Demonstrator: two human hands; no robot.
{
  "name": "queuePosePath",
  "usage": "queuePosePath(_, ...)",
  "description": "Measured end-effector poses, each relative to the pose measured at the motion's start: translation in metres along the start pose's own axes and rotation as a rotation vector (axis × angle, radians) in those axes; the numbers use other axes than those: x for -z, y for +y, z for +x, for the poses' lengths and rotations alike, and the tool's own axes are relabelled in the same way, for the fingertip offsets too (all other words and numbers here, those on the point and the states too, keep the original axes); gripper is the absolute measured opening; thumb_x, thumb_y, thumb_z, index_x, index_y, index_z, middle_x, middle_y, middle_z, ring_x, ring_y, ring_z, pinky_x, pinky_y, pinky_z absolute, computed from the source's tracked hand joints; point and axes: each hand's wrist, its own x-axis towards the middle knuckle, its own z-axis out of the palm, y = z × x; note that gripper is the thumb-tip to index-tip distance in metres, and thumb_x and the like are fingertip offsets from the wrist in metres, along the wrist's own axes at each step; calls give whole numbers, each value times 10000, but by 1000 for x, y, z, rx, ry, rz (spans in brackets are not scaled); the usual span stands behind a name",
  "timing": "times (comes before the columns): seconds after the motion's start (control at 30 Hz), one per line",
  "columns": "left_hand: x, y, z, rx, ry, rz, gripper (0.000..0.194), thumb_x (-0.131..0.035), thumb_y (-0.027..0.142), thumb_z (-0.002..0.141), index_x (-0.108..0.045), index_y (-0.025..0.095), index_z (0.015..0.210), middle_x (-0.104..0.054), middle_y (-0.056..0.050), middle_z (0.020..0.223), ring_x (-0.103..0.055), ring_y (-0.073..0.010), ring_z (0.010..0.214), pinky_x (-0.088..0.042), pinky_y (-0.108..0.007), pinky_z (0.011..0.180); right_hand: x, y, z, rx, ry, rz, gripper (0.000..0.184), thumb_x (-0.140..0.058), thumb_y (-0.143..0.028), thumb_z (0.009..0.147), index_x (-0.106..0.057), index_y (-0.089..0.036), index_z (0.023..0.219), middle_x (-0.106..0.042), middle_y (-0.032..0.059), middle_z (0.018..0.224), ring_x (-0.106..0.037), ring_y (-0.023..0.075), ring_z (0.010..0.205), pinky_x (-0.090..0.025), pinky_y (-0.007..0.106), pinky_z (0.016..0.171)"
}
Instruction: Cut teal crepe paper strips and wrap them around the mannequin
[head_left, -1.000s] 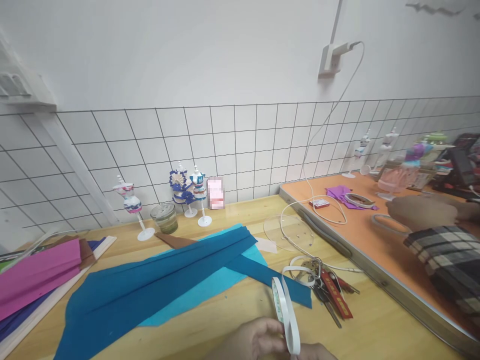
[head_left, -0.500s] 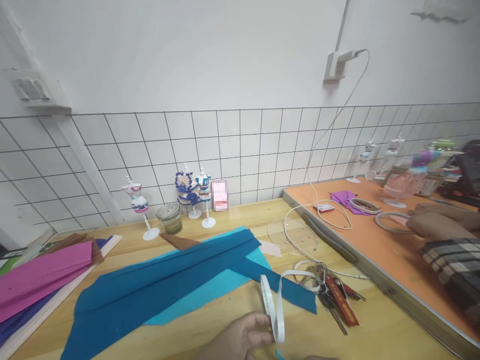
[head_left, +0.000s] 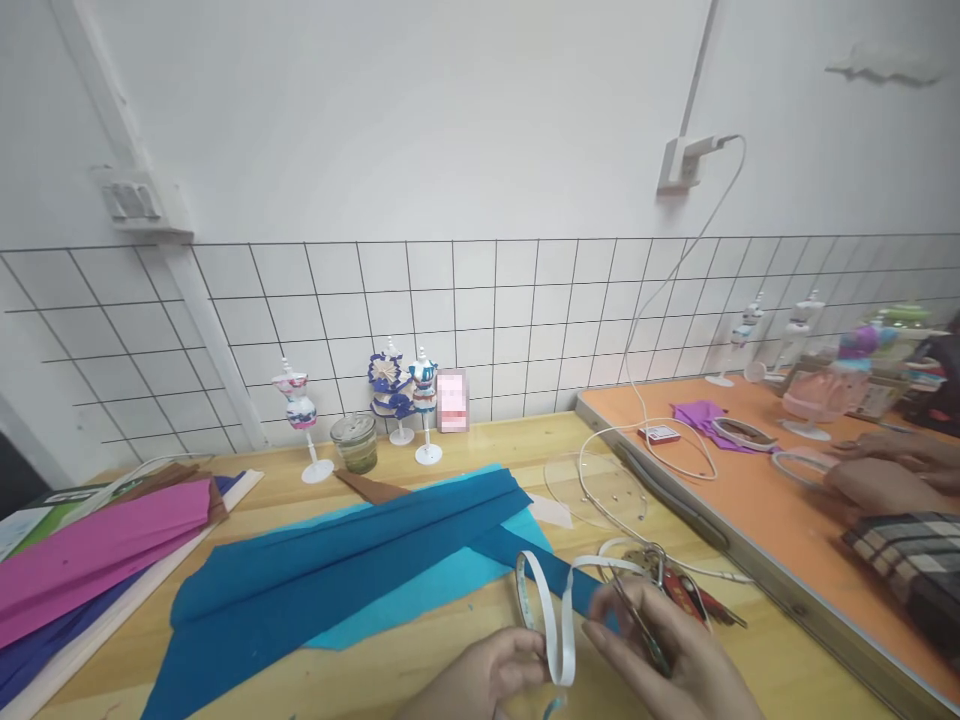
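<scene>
At the bottom centre, my left hand (head_left: 491,672) is closed, its fingertips pinching a looping narrow white tape (head_left: 568,640). The tape has small print on its inner side, and a small blue bit shows under its lower bend. My right hand (head_left: 675,645) is to the right of the tape, fingers curled around a slim dark metal tool (head_left: 643,620) whose kind I cannot make out. It partly covers a bunch of keys with a red tag (head_left: 682,592). Behind both hands lies folded dark blue crepe paper (head_left: 352,555) over a light blue sheet (head_left: 390,597).
Pink paper (head_left: 112,540) lies at left. Small dress forms (head_left: 300,410) and a lidded jar (head_left: 355,443) stand by the tiled wall. A clear disc (head_left: 570,490) and white cable (head_left: 652,300) lie right of centre. Another person's hand (head_left: 877,480) works at the orange table (head_left: 750,520).
My right hand has come in from the bottom edge to the keys and now holds the slim metal tool. My left hand keeps the tape. The view has shifted slightly.
</scene>
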Motion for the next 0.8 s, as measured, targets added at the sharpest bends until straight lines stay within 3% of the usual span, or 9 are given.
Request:
queuePosePath(0.13, -3, 2, 0, -7, -24, 1, 668, -801, 330, 417, -532, 219, 1019, -604, -74, 1103, -515, -216, 1079, -263, -174, 475, -1, -23, 22, -28, -111, -50, 92, -549, -303, 760, -510, -224, 735, -589, -8, 724, -548, 179, 703, -403, 251, 633)
queuePosePath(0.23, -2, 3, 0, 10, 5, 12, 650, -794, 378, 426, -548, 213, 1005, -615, -80, 1113, -525, -224, 1076, -264, -183, 484, -6, -32, 34, -77, -163, 35, 125, -545, -228, 719, -442, -220, 650, -507, -39, 634, -503, 152, 622, -381, 233, 568)
queuePosePath(0.3, 0, 1, -3, 20, 24, 21, 735, -815, 362, 380, -527, 211, 1039, -613, -104, 1140, -510, -248, 1107, -300, -196, 511, -8, -32, 39, -78, -140, 112, 154, -549, -212, 692, -412, -218, 624, -454, -48, 611, -474, 140, 603, -376, 227, 554)
queuePosePath(0.4, 4, -3, -7, 43, 157, 74, 808, -830, 343, 381, -478, 184, 1091, -637, -161, 1112, -520, -275, 1106, -394, -270, 652, -6, -28, 43, -69, -71, 177, 191, -572, -252, 679, -398, -220, 607, -437, -46, 599, -460, 140, 603, -379, 234, 560)
queuePosePath(0.53, 1, -11, -3, 46, 404, 155, 634, -783, 443, 457, -560, 137, 966, -666, -174, 1039, -610, -281, 928, -421, -357, 746, -5, -24, 46, -126, 45, 228, 224, -604, -330, 672, -414, -225, 617, -459, -50, 572, -465, 143, 594, -370, 233, 551)
queuePosePath(0.67, -7, -9, 8, 15, 454, 214, 364, -771, 378, 491, -626, 138, 723, -685, -57, 755, -593, -180, 730, -402, -277, 669, -9, -25, 47, -189, 94, 320, 289, -640, -386, 638, -404, -222, 609, -417, -76, 526, -388, 98, 478, -300, 213, 458)
queuePosePath(0.8, -10, 3, 6, 88, 438, 252, 235, -718, 338, 546, -639, 118, 520, -508, 43, 455, -399, -70, 449, -276, -224, 479, -6, -21, 55, -297, 138, 377, 342, -666, -452, 598, -430, -216, 671, -380, -95, 511, -281, 56, 382, -196, 200, 380)
